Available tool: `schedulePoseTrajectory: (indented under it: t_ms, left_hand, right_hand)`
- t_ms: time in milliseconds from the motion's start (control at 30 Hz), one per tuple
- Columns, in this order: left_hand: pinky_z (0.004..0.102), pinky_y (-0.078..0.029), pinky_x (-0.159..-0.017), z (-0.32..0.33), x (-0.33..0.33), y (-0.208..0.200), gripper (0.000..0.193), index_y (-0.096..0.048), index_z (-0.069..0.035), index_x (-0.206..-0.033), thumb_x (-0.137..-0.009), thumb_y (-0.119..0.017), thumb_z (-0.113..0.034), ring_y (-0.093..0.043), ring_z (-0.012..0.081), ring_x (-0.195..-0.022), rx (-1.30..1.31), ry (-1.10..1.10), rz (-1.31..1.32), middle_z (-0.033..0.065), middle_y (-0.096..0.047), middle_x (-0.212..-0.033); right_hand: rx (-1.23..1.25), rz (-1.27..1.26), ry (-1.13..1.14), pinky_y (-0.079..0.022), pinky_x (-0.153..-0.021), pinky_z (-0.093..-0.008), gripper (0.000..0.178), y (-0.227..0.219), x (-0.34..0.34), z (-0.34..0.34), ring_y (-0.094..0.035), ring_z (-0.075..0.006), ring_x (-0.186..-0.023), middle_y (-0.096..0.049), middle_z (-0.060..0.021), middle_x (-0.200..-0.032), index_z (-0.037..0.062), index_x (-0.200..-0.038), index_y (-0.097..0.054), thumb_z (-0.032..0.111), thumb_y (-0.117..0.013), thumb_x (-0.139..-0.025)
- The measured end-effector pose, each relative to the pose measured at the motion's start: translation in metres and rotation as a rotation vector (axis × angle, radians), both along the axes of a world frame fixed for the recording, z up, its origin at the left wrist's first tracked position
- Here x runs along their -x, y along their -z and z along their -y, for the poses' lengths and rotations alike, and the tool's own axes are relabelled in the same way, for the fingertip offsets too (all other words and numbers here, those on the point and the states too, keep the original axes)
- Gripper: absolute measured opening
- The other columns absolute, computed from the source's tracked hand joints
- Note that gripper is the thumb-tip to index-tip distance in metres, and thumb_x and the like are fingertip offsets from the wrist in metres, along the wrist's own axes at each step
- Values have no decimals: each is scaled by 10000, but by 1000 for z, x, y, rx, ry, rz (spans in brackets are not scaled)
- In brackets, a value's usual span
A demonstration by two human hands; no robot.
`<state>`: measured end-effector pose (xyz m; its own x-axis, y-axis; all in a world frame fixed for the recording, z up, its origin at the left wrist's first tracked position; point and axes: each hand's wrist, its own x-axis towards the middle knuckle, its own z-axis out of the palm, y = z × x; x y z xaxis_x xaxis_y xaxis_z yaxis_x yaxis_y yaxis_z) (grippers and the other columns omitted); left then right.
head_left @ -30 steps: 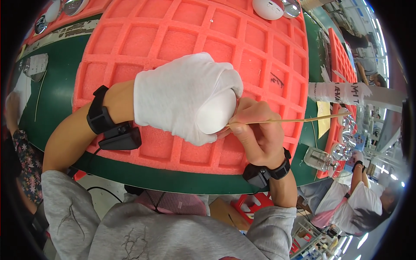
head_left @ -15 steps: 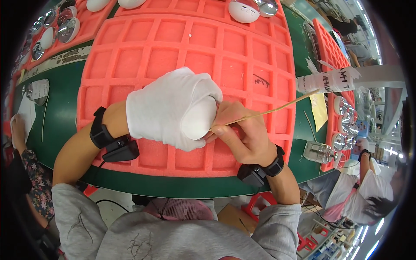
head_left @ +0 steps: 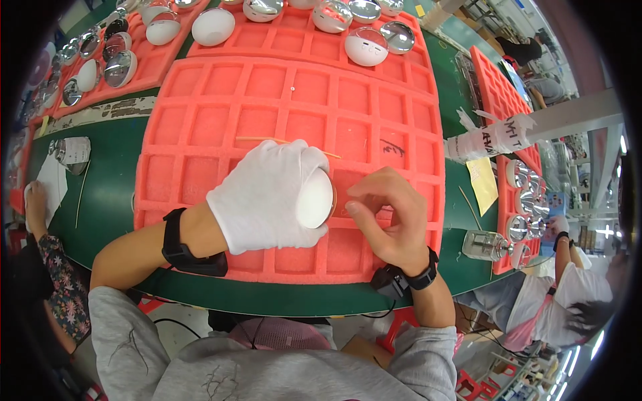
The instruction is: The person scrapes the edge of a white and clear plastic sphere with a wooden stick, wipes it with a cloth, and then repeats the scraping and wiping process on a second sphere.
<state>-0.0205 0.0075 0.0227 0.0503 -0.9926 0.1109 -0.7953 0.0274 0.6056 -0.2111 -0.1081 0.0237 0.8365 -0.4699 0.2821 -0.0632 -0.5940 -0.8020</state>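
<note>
One green worktable [head_left: 107,220] beneath everything, its near edge bowed across the view. On it, a coral-red foam tray [head_left: 267,83] divided into squarish pockets, spread beneath both hands. Just beyond, a second coral-red foam tray [head_left: 287,43], carrying white-and-mirrored globes [head_left: 366,55]. Above the near half of the front tray, the left hand [head_left: 264,194] in a white fabric glove, fingers wrapped around a white dome-shaped shell. To its right, the bare right hand [head_left: 394,217], just beside the shell but apart from it; thumb and forefinger parted in a loose, released curl, remaining fingers bent and partly hidden. In the gloved grasp, above the front tray's pockets, the white dome-shaped shell [head_left: 313,202], pale rounded side showing, with a thin brownish line along its right edge. At each wrist, a black strap with a boxy black device [head_left: 390,284]. To the right of the tray, a yellow paper sheet [head_left: 483,186] and, nearer, a clear jar [head_left: 481,245] lying on its side. Past the gloved knuckles, a thin tan stick [head_left: 257,139], both ends visible, middle hidden behind the glove. Smallest of all, a whitish speck [head_left: 292,88] on a pocket divider.
</note>
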Motion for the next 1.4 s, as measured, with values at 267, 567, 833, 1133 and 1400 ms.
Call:
schedulePoseTrajectory:
  t_ms: [267, 567, 833, 1133, 1400]
  left_hand:
    - [427, -470, -773, 3, 1, -3, 491, -623, -65, -979, -600, -854, -275, -612, 344, -819, 20, 12, -14, 121, -633, -912]
    - [432, -477, -779, 4, 2, -4, 472, -623, -66, -968, -603, -846, -267, -619, 354, -835, 20, 17, 16, 131, -637, -917]
    - [438, -475, -793, 5, 2, -3, 487, -619, -71, -983, -604, -857, -263, -615, 363, -852, -50, -18, -26, 136, -633, -946]
    - [440, -473, -797, 2, 3, 1, 521, -606, -84, -1015, -599, -868, -256, -606, 358, -837, 44, -14, 20, 123, -618, -946]
    - [442, -479, -777, 2, 2, 5, 522, -608, -87, -1020, -596, -866, -246, -606, 356, -827, 15, -31, 19, 123, -618, -938]
  right_hand:
    - [95, 78, -72, -527, -560, -235, 181, 8, -1, -2, -667, -143, -708, -684, -95, -940, 3, -955, -695, -85, -736, -802]
    - [144, -14, -86, -504, -567, -244, 140, 7, -3, -4, -626, -127, -704, -639, -84, -941, -6, -971, -619, -75, -678, -865]
    - [-227, -92, -185, -450, -687, -243, 45, 14, 5, 3, -509, -102, -760, -539, -63, -932, -15, -1007, -551, -5, -557, -963]
    - [-313, -192, -269, -374, -619, -225, 42, 5, 8, 7, -454, -80, -719, -536, -27, -852, -1, -978, -563, 27, -572, -948]
    - [-451, -271, -370, -318, -555, -214, 60, 2, 11, 12, -376, -56, -615, -532, 19, -772, 2, -956, -573, 41, -600, -919]
